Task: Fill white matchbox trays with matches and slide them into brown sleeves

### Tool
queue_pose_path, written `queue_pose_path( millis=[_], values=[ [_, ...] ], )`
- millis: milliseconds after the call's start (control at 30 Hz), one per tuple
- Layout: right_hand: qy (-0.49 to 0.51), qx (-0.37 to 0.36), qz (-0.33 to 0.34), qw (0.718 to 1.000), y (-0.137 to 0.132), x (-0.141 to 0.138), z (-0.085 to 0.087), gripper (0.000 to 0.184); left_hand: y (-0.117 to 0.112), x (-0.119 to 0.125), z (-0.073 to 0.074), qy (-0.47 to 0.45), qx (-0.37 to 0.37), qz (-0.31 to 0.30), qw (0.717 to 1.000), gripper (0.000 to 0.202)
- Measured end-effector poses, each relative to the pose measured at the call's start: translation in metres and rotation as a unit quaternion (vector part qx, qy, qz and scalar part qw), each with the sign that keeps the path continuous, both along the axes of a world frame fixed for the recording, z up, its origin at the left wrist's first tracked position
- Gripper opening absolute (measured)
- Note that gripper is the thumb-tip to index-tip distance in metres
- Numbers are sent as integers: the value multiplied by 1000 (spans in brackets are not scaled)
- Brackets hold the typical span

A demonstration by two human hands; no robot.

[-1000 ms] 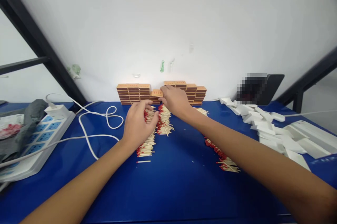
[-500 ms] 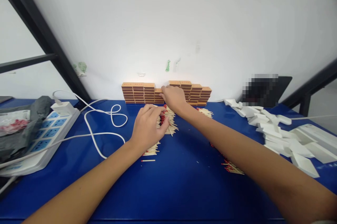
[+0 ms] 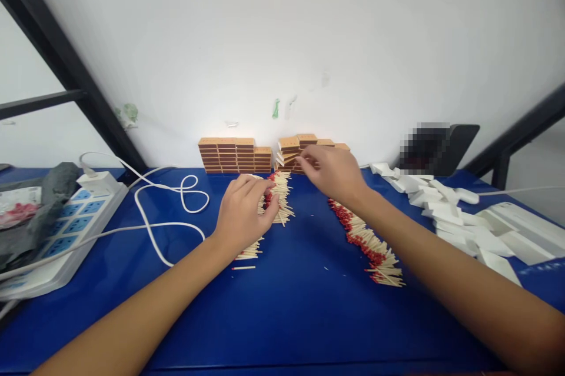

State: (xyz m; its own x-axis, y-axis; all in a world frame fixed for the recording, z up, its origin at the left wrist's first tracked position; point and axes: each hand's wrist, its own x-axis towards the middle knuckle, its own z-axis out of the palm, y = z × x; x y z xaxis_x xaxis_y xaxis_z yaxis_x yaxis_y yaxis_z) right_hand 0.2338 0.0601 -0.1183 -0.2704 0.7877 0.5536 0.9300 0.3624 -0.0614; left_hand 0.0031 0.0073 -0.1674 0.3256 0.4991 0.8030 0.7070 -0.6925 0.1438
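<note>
My left hand (image 3: 246,206) rests over a heap of red-tipped matches (image 3: 281,202), its fingers curved and the thumb apart, with nothing seen between them. More matches lie under it and below it. My right hand (image 3: 338,171) is at the front of the right-hand stack of matchboxes (image 3: 308,139), fingers loosely bent with a gap to the thumb. I see no object in it. Beside its fingertips, the matchboxes (image 3: 288,149) of the stack's left column sit skewed, with white edges showing. The left-hand stack of matchboxes (image 3: 226,155) stands in even columns.
A long row of matches (image 3: 366,242) runs beside my right forearm. One loose match (image 3: 243,268) lies on the blue table (image 3: 282,317). White trays (image 3: 450,211) are piled at right. A power strip (image 3: 83,220), white cable (image 3: 152,229) and grey bag (image 3: 57,193) lie at left.
My right hand has moved right, from the gap between the stacks to the right-hand stack. The near column there has become skewed. My left hand has hardly moved.
</note>
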Motion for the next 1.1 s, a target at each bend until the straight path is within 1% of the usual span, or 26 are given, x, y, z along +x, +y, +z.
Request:
queue_pose_path(
  millis=[67, 133, 167, 233, 300, 400, 433, 500, 567, 633, 733, 767, 800, 833, 867, 1000, 1033, 1100],
  values=[
    [48, -5, 7, 999, -8, 39, -4, 23, -3, 2, -1, 8, 2, -8, 1000, 11],
    [88, 0, -16, 996, -13, 76, -9, 24, -5, 5, -2, 17, 4, -17, 1000, 12],
    [109, 2, -34, 993, -15, 90, -11, 25, -6, 6, -3, 23, 6, -21, 999, 12],
    [129, -17, -38, 991, -17, 107, -15, 25, -7, 7, -3, 41, 12, -26, 999, 10],
    [120, -44, -13, 992, -19, 105, -19, 23, -6, 7, -3, 57, 14, -28, 998, 8],
    [65, -72, 54, 994, -24, 79, -24, 18, -2, 4, -2, 63, -8, -18, 998, 9],
    [42, -68, 74, 994, -25, 69, -26, 18, -1, 3, -2, 62, -16, -12, 998, 9],
    [8, -67, 110, 992, -28, 53, -29, 25, 1, 0, -1, 60, -25, -3, 998, 8],
    [-3, -81, 146, 986, -29, 47, -32, 39, 3, -2, -1, 59, -27, 1, 998, 7],
    [-2, -111, 175, 978, -29, 47, -33, 57, 3, -2, -1, 59, -29, 1, 998, 7],
    [-18, -177, 192, 965, -27, 50, -32, 94, 2, -1, -3, 58, -29, -2, 998, 7],
    [-23, -195, 196, 961, -27, 49, -32, 102, 1, 0, -3, 57, -28, -3, 998, 8],
    [-26, -206, 200, 958, -27, 48, -32, 106, 1, 0, -3, 57, -27, -4, 998, 8],
    [-27, -206, 205, 956, -27, 47, -31, 104, 1, 0, -3, 57, -26, -5, 998, 9],
    [-28, -198, 210, 957, -27, 45, -31, 97, 0, 1, -3, 57, -24, -5, 998, 9],
    [-35, -148, 241, 958, -26, 38, -35, 50, 0, 1, -2, 57, -19, -5, 998, 11],
    [-31, -139, 247, 958, -26, 38, -37, 44, -1, 1, -1, 57, -19, -5, 998, 11],
    [-16, -129, 250, 959, -25, 40, -41, 41, -1, 1, -1, 58, -18, -6, 998, 12]
  ],
)
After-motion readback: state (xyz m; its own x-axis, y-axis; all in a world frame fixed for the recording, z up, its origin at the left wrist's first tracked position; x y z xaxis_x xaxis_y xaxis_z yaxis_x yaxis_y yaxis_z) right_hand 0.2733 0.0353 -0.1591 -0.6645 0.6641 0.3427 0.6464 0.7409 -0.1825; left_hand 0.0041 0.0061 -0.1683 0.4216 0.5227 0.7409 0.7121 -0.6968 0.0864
